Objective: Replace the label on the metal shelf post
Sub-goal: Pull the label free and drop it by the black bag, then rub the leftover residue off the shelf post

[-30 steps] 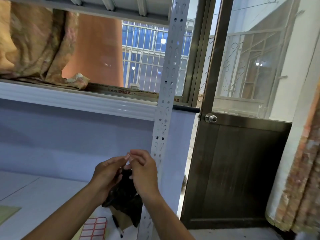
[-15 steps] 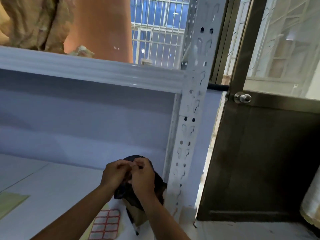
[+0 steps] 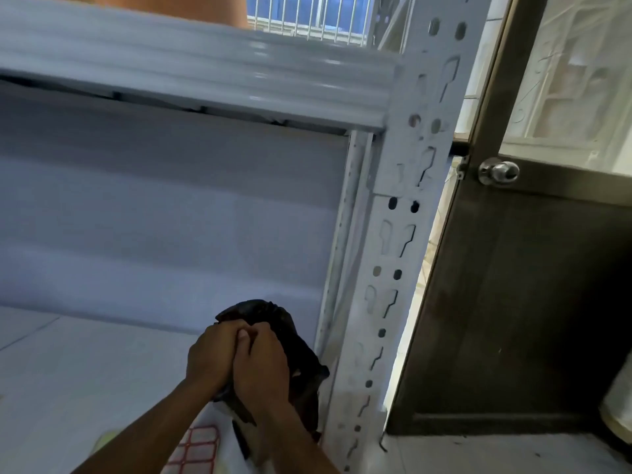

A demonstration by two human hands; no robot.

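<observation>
both hands lower now, left hand (image 3: 213, 357) and right hand (image 3: 263, 364) pinched together over black bag (image 3: 290, 333), no legible writing

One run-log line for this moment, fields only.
hands: left and right pressed together at black bag | label sheet: below on shelf | post: untouched

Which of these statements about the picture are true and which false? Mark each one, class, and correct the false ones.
1. Both hands, left hand and right hand, meet at the black crumpled plastic bag. True.
2. A label is stuck on the white perforated metal shelf post. False: no label shows on it.
3. The sheet of red-bordered white labels lies below the hands. True.
4. The round silver door knob is left of the post. False: it is to the right.
</observation>
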